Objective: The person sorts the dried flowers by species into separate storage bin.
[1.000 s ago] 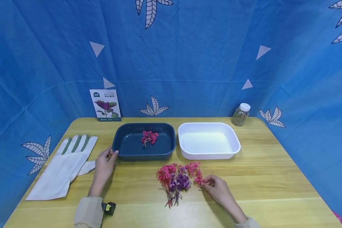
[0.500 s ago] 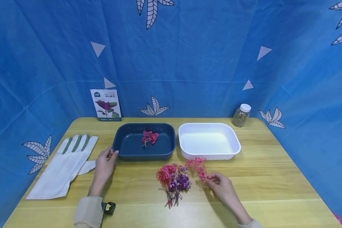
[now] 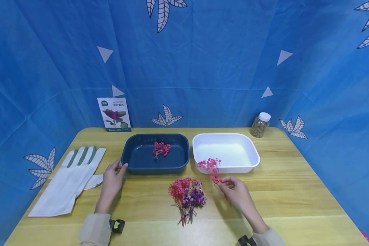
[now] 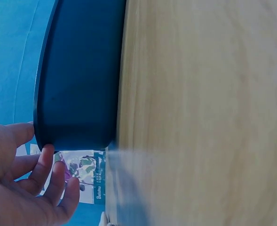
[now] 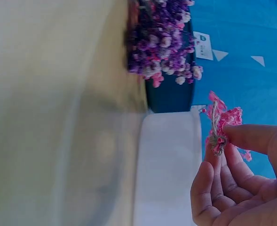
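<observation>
My right hand (image 3: 236, 193) pinches a sprig of pink dried flowers (image 3: 210, 168) by its stems, raised over the near edge of the white basin (image 3: 226, 169). In the right wrist view, thumb and fingertips meet on the pink sprig (image 5: 218, 136). On the left, my left hand (image 3: 113, 179) holds the near left corner of the dark blue basin (image 3: 155, 171), thumb at the rim and a fingertip against the wall. Another pink sprig (image 3: 162, 149) lies inside that basin. In front, pink flowers (image 3: 179, 189) and purple flowers (image 3: 196, 196) lie together in a bunch on the table.
White gloves (image 3: 63, 186) with green finger stripes lie at the left. A seed packet (image 3: 114, 114) leans against the blue curtain at the back of the table (image 3: 289, 205). A jar with a white lid (image 3: 260, 125) stands at the back right.
My right hand has lifted the pink sprig off the table beside the bunch and carried it up towards the white basin. The left hand has stayed on the dark blue basin.
</observation>
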`<state>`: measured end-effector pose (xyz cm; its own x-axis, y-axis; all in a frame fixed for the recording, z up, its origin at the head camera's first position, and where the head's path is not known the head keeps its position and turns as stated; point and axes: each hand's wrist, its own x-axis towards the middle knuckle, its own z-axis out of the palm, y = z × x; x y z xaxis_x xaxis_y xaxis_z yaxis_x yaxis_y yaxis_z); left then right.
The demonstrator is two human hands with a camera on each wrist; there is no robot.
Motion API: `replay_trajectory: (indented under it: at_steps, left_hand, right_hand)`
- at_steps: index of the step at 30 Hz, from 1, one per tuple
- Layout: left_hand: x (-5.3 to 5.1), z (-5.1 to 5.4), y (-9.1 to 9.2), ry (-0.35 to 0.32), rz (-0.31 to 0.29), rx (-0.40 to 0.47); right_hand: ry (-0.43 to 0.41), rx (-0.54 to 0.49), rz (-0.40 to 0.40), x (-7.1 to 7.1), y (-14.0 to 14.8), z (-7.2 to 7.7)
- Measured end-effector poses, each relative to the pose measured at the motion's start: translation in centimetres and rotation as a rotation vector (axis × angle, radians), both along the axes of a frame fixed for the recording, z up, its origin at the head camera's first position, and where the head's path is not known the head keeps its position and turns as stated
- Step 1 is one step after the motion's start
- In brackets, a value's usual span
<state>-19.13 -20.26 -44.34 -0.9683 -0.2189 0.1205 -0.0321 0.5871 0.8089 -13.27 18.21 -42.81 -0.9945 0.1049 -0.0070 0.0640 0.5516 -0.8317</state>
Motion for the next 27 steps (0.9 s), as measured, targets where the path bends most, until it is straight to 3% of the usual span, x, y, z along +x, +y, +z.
replay_trajectory:
  at_steps: [8,27]
  left_hand:
    - [0.2,0.2,0.0,-0.029,0.003,0.010]
    - [0.1,0.1,0.1,0.018,0.000,-0.005]
  right_hand:
    - [0.083,-0.025,0.033,-1.6,-1.7,1.0]
    - [0.158,-0.040,0.197,-6.7,-7.4,2.9]
